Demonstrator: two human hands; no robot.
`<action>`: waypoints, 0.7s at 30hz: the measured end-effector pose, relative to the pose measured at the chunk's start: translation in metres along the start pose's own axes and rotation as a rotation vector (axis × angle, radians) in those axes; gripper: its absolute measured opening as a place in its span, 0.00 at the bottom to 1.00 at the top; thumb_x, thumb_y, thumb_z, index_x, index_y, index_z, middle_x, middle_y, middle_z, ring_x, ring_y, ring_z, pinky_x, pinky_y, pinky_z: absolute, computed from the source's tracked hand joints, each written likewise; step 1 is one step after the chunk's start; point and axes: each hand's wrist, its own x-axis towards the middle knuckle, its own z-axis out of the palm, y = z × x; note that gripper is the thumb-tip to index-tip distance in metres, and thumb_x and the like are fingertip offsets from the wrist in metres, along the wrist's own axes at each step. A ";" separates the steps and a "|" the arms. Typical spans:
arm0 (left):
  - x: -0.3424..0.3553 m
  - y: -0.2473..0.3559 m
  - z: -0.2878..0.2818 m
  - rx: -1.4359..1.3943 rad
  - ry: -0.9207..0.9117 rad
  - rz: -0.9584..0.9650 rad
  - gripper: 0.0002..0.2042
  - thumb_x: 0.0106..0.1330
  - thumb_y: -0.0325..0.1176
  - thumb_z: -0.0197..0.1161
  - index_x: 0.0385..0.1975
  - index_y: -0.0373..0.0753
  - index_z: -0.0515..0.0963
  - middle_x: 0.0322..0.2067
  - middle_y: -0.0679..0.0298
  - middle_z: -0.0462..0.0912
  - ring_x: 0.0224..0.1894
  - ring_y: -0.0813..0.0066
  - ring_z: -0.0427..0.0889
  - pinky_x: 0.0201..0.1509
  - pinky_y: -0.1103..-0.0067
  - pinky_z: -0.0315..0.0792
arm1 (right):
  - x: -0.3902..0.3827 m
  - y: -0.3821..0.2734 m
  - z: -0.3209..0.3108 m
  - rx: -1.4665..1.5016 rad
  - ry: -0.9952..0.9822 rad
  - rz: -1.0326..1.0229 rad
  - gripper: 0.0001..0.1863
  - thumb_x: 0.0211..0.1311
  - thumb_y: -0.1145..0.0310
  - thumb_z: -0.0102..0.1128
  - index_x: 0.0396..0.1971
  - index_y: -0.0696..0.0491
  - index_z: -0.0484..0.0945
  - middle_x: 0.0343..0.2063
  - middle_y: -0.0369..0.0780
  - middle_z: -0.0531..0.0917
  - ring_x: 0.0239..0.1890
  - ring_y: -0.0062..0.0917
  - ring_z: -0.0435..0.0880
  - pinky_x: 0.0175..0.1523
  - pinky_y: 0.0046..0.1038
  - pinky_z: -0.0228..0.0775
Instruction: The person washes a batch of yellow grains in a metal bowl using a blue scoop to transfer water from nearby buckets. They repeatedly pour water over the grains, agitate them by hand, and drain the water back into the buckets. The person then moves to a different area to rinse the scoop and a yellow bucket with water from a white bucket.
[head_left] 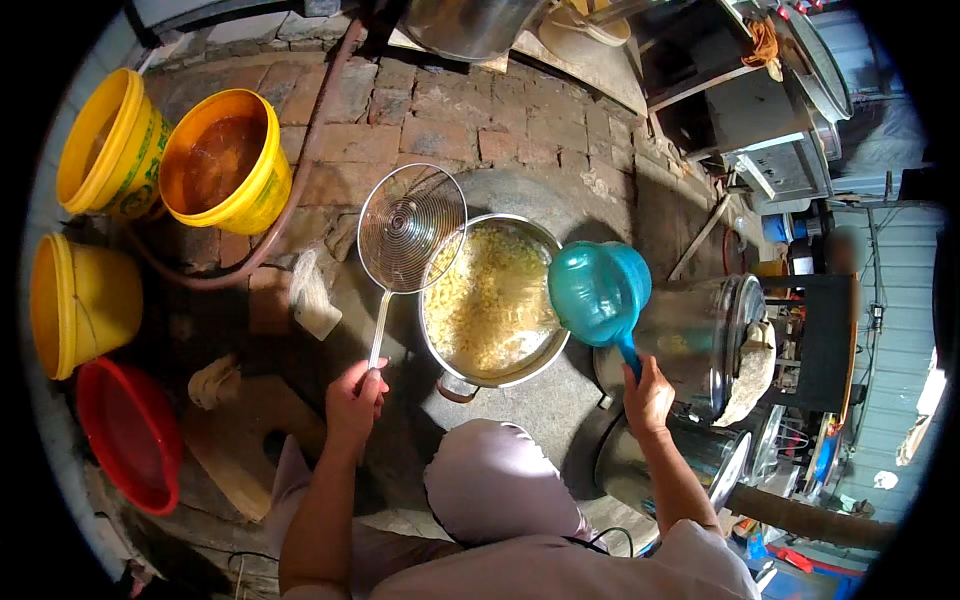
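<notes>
In front of my knee stands a wide metal pot (547,365) with a side handle, holding many small pale-yellow pieces (480,290) in liquid. My left hand (355,400) is closed round the handle of a wire skimmer (410,225). The skimmer's round spiral mesh hangs over the pot's left rim, and nothing shows in it. My right hand (649,395) grips the blue handle of a teal plastic water ladle (592,290). Its bowl is tilted at the pot's right rim; whether liquid is running out of it I cannot tell.
Yellow buckets (270,185) stand at the left, one with brownish liquid, beside a red basin (125,440). A hose (318,130) curves over the brick floor (435,135). Large metal pots (690,330) stand close on the right. A white cloth (315,295) lies left of the skimmer.
</notes>
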 end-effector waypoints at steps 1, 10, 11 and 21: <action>0.000 0.000 0.000 0.011 0.004 0.007 0.11 0.64 0.29 0.50 0.42 0.34 0.76 0.20 0.68 0.73 0.17 0.87 0.67 0.19 0.88 0.62 | -0.001 0.001 0.001 -0.008 0.019 -0.013 0.10 0.54 0.65 0.59 0.33 0.53 0.71 0.23 0.44 0.78 0.24 0.42 0.78 0.28 0.37 0.69; 0.005 -0.003 0.006 0.060 0.013 -0.035 0.13 0.63 0.30 0.52 0.46 0.36 0.75 0.22 0.67 0.76 0.19 0.87 0.70 0.20 0.88 0.65 | -0.012 0.002 0.016 0.054 0.061 0.009 0.13 0.48 0.71 0.62 0.34 0.53 0.71 0.27 0.44 0.77 0.28 0.41 0.77 0.30 0.36 0.69; 0.005 -0.001 0.008 0.051 0.013 -0.048 0.13 0.63 0.30 0.52 0.46 0.36 0.75 0.22 0.67 0.76 0.19 0.87 0.70 0.20 0.87 0.65 | -0.014 0.003 0.020 0.079 0.064 0.021 0.14 0.47 0.72 0.62 0.34 0.53 0.71 0.28 0.44 0.76 0.29 0.41 0.77 0.31 0.35 0.69; 0.007 -0.007 0.005 0.085 -0.040 -0.004 0.16 0.58 0.27 0.60 0.47 0.35 0.74 0.22 0.71 0.73 0.19 0.87 0.68 0.20 0.88 0.62 | -0.027 -0.041 0.044 0.464 0.066 0.136 0.13 0.51 0.73 0.60 0.36 0.56 0.68 0.27 0.46 0.76 0.28 0.39 0.78 0.34 0.32 0.69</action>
